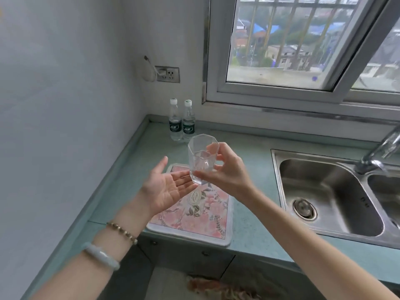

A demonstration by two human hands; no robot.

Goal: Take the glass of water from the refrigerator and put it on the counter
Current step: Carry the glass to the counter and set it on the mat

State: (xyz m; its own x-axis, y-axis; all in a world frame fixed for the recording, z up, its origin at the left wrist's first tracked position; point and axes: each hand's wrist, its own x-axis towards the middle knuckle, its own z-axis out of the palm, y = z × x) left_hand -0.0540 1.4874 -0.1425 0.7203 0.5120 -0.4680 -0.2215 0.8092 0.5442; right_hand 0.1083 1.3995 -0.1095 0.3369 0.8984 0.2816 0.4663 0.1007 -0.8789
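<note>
Both forearms are bare; the left wrist wears a beaded bracelet (122,231) and a pale, seemingly jade bangle (100,254).

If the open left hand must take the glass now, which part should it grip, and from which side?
Probably the lower half of the glass, from its left side. The right hand covers the right wall, while the left hand is open beside the base. The glass stands upright with flat facets and water inside, so a level side grip suits it.

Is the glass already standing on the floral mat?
No, the right hand holds the glass in the air above the floral mat, with the open left hand beside it.
</note>
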